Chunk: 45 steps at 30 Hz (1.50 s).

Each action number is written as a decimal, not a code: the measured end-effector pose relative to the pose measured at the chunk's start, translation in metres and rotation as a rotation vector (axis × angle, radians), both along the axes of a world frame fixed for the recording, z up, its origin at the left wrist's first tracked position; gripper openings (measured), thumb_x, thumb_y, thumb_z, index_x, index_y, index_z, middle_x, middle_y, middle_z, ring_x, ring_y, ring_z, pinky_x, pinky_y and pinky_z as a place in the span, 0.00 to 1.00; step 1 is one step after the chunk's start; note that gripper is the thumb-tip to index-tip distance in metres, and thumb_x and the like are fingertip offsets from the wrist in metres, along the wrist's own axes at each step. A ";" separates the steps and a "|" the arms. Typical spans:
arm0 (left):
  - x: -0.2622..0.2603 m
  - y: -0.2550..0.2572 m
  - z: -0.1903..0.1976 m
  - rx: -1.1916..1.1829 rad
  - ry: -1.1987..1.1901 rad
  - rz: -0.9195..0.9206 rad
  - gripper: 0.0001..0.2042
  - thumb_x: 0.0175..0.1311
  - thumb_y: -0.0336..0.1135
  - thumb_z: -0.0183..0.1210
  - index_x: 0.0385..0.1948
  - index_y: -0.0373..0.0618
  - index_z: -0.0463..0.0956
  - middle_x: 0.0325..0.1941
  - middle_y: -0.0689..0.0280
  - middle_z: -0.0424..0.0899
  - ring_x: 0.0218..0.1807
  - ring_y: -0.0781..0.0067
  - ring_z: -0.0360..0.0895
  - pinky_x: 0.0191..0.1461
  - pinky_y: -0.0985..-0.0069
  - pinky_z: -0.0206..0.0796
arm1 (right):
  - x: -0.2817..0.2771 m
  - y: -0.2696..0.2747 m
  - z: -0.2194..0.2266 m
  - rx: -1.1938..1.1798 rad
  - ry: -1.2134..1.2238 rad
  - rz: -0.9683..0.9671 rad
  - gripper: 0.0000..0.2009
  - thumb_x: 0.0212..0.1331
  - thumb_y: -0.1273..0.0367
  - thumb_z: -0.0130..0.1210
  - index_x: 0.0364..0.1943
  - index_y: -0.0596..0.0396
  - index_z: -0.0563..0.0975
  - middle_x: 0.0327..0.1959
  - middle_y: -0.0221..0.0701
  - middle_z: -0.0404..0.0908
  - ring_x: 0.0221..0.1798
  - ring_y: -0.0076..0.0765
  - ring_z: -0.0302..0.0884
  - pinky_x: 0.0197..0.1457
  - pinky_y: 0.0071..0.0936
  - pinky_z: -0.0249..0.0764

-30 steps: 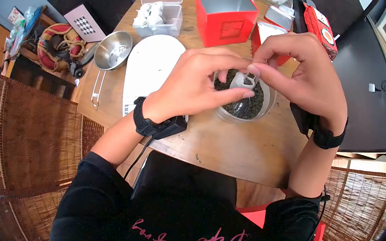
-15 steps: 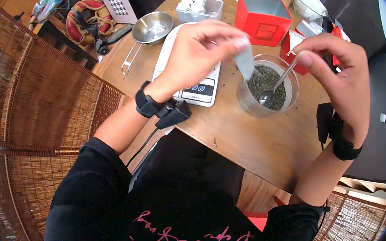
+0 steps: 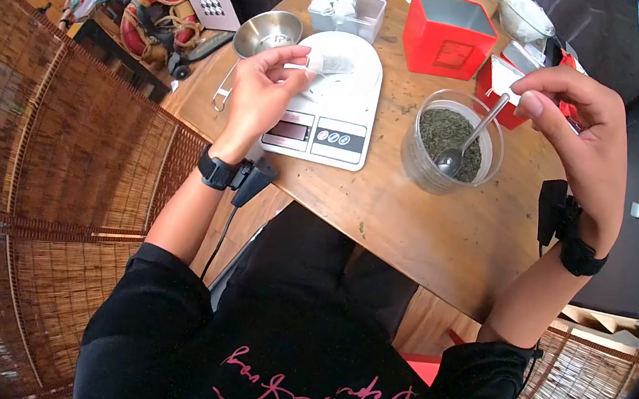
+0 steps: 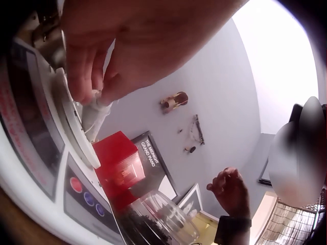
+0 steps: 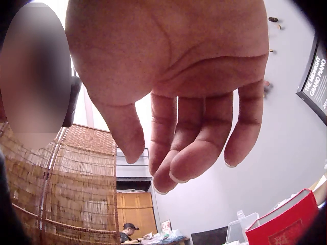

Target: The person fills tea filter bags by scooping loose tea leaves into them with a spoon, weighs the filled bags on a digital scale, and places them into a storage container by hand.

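Note:
My left hand (image 3: 260, 100) pinches a small white mesh bag (image 3: 335, 65) over the round plate of the white kitchen scale (image 3: 359, 96). In the left wrist view, the bag (image 4: 94, 116) hangs from the fingertips beside the plate's edge; whether it touches the plate I cannot tell. A clear tub (image 3: 429, 167) holding dark dried leaves (image 3: 447, 129) stands right of the scale. A metal spoon (image 3: 449, 161) leans in it, handle up. Near the handle's end hovers my right hand (image 3: 586, 138), fingers bent loosely; the right wrist view shows this hand (image 5: 179, 66) holding nothing.
Behind the scale is a clear box (image 3: 363, 24) of white bags. A red tin (image 3: 446, 47) stands behind the tub, a smaller red box (image 3: 510, 116) at its right. A steel strainer (image 3: 254, 32) is left of the scale. Leaf crumbs dot the wooden table (image 3: 384, 200).
The left hand has carried the white bag left from the tub to the scale. The right hand has moved right, off the bag and away from the spoon handle. The head view has shifted.

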State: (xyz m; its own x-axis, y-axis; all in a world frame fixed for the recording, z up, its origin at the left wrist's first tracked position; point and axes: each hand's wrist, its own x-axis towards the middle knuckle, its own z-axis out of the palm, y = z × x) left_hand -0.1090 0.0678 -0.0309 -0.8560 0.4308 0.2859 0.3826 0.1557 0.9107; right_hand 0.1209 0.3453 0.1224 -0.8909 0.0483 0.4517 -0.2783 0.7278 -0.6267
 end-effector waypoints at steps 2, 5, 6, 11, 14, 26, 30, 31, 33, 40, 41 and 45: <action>0.005 -0.007 0.003 0.003 -0.007 -0.040 0.18 0.63 0.21 0.64 0.56 0.31 0.80 0.51 0.58 0.88 0.47 0.75 0.87 0.49 0.80 0.79 | 0.001 -0.002 0.001 0.007 -0.012 -0.007 0.09 0.66 0.68 0.66 0.39 0.61 0.86 0.30 0.27 0.86 0.33 0.17 0.79 0.39 0.18 0.74; 0.014 -0.023 0.007 -0.026 -0.019 -0.077 0.22 0.62 0.18 0.62 0.61 0.31 0.77 0.59 0.55 0.85 0.51 0.74 0.86 0.53 0.78 0.80 | 0.002 0.000 0.000 -0.061 -0.037 -0.036 0.09 0.66 0.68 0.65 0.40 0.61 0.86 0.33 0.28 0.86 0.35 0.17 0.79 0.41 0.18 0.74; 0.019 -0.028 0.008 -0.050 -0.019 -0.075 0.23 0.62 0.17 0.61 0.63 0.31 0.76 0.62 0.54 0.82 0.52 0.74 0.86 0.54 0.77 0.80 | 0.004 -0.001 0.000 -0.066 -0.044 -0.034 0.09 0.66 0.68 0.65 0.40 0.61 0.86 0.33 0.28 0.86 0.35 0.17 0.79 0.41 0.18 0.74; 0.073 -0.045 0.014 -0.301 0.355 -0.104 0.19 0.63 0.25 0.63 0.57 0.39 0.79 0.51 0.55 0.83 0.42 0.62 0.83 0.44 0.68 0.77 | 0.010 0.003 0.008 -0.035 -0.070 -0.103 0.09 0.67 0.67 0.64 0.42 0.60 0.85 0.35 0.27 0.86 0.38 0.18 0.78 0.44 0.19 0.71; 0.090 -0.049 0.010 -0.559 0.622 -0.202 0.25 0.61 0.38 0.70 0.61 0.43 0.78 0.58 0.54 0.77 0.53 0.53 0.75 0.57 0.60 0.70 | 0.017 0.003 0.010 -0.007 -0.103 -0.149 0.10 0.68 0.67 0.62 0.44 0.59 0.85 0.33 0.26 0.84 0.37 0.17 0.76 0.42 0.18 0.69; 0.098 -0.051 -0.006 -0.628 0.704 -0.159 0.32 0.61 0.49 0.69 0.65 0.43 0.75 0.61 0.56 0.74 0.57 0.54 0.71 0.58 0.61 0.64 | 0.017 0.005 0.010 0.038 -0.104 -0.251 0.09 0.66 0.69 0.63 0.44 0.61 0.85 0.34 0.28 0.85 0.37 0.20 0.79 0.44 0.21 0.71; 0.092 -0.051 -0.003 -0.628 0.690 -0.177 0.32 0.62 0.49 0.68 0.65 0.42 0.74 0.58 0.58 0.75 0.56 0.58 0.72 0.56 0.62 0.64 | 0.013 0.003 0.009 0.048 -0.133 -0.268 0.09 0.66 0.69 0.63 0.44 0.61 0.85 0.33 0.28 0.85 0.37 0.21 0.79 0.44 0.21 0.71; 0.091 -0.051 -0.003 -0.640 0.696 -0.182 0.32 0.61 0.50 0.68 0.65 0.42 0.74 0.57 0.59 0.75 0.55 0.58 0.72 0.56 0.62 0.64 | 0.011 0.002 0.009 0.055 -0.114 -0.276 0.09 0.66 0.69 0.62 0.44 0.61 0.84 0.32 0.28 0.84 0.37 0.21 0.79 0.44 0.21 0.71; 0.091 -0.052 -0.003 -0.655 0.693 -0.190 0.32 0.61 0.50 0.68 0.65 0.42 0.74 0.57 0.60 0.76 0.55 0.59 0.72 0.55 0.63 0.64 | 0.008 -0.001 0.007 0.058 -0.130 -0.291 0.09 0.65 0.69 0.63 0.43 0.61 0.84 0.32 0.29 0.84 0.37 0.22 0.79 0.45 0.21 0.71; 0.079 -0.043 0.009 -0.753 0.820 -0.268 0.28 0.61 0.51 0.67 0.56 0.37 0.79 0.50 0.62 0.75 0.53 0.64 0.71 0.55 0.65 0.64 | -0.001 -0.005 0.004 0.093 -0.128 -0.267 0.08 0.60 0.72 0.65 0.40 0.63 0.85 0.33 0.32 0.85 0.37 0.24 0.80 0.47 0.23 0.73; 0.079 -0.041 0.011 -0.804 0.859 -0.307 0.28 0.60 0.51 0.67 0.53 0.35 0.80 0.49 0.63 0.75 0.53 0.64 0.71 0.55 0.66 0.64 | -0.004 -0.008 0.003 0.092 -0.119 -0.288 0.08 0.59 0.72 0.65 0.40 0.63 0.85 0.32 0.32 0.86 0.36 0.24 0.80 0.46 0.23 0.73; 0.076 -0.036 0.010 -0.791 0.866 -0.315 0.24 0.59 0.50 0.69 0.47 0.37 0.83 0.45 0.64 0.76 0.50 0.65 0.72 0.53 0.67 0.65 | -0.008 -0.007 0.003 0.102 -0.111 -0.297 0.08 0.56 0.74 0.66 0.39 0.62 0.85 0.29 0.32 0.85 0.34 0.26 0.81 0.44 0.23 0.73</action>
State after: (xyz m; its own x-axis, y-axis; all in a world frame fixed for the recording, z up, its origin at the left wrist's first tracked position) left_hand -0.0334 0.0317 -0.0205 -0.3380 0.9001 0.2750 0.9387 0.3434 0.0301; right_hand 0.1132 0.3382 0.1250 -0.8887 0.2727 0.3685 0.0210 0.8273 -0.5614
